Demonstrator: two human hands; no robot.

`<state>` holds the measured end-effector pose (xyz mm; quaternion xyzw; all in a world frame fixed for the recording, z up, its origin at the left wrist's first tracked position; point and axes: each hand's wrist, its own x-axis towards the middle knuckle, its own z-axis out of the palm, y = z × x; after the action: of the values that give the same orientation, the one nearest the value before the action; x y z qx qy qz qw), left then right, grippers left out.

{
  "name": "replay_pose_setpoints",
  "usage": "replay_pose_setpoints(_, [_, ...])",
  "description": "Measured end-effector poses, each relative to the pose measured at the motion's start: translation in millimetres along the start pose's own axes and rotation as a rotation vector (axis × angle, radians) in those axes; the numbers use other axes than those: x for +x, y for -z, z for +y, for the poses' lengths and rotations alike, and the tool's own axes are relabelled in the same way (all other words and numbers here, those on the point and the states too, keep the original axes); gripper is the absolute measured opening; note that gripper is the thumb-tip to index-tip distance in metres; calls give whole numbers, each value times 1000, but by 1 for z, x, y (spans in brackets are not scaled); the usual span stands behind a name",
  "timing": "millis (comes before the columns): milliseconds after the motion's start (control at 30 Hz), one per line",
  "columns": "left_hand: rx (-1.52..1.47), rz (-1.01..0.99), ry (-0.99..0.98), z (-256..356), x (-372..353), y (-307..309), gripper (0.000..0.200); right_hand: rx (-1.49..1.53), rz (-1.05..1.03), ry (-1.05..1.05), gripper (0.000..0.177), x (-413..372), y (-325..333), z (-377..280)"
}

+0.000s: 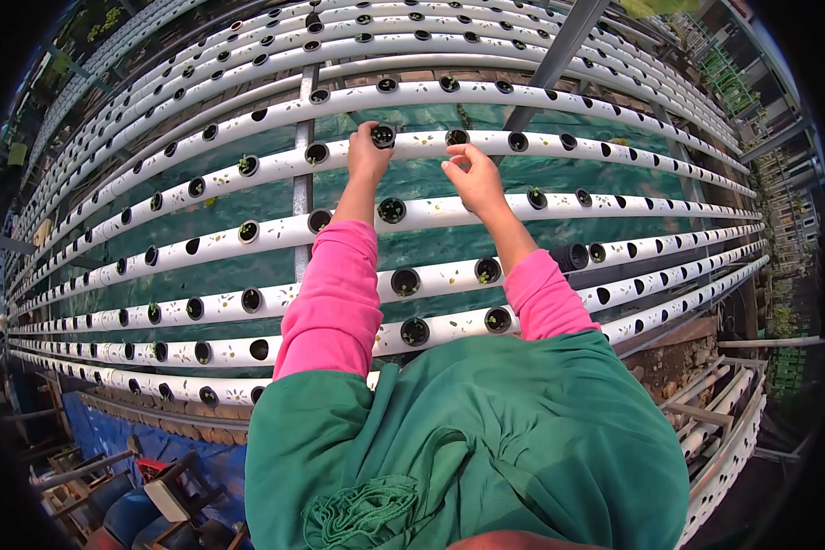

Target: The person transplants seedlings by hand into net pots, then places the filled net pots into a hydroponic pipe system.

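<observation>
My left hand (367, 154) is closed round the side of a black net pot (382, 137) with small green seedlings in it, at a white growing pipe (422, 143). To the right, my right hand (477, 179) has its thumb and fingers apart, fingertips just below another seedling pot (456, 137) set in the same pipe. Nothing shows between those fingers. Between my forearms, a larger-looking potted seedling (391, 211) sits in the nearer pipe. Loose small leaves lie scattered along the pipe tops.
Several parallel white pipes with round holes run across the view, some holes filled with pots. A stack of black pots (573, 258) lies by my right sleeve. Green sheeting (339, 257) spreads beneath. A metal post (559, 60) rises beyond my right hand. Buckets (130, 513) stand lower left.
</observation>
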<state>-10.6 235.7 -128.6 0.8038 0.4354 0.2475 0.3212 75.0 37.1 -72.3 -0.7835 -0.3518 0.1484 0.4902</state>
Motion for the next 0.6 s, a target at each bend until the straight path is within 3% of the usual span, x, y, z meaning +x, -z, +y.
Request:
replay_pose_setpoints(367, [68, -55, -30, 5, -3, 0, 58, 39, -28, -24, 33, -8, -9, -3])
replay_pose_setpoints(567, [180, -37, 59, 20, -21, 17, 65, 14, -21, 4, 32, -5, -1, -2])
replay_pose_setpoints(600, [200, -244, 35, 19, -22, 24, 66, 20, -23, 4, 32, -5, -2, -2])
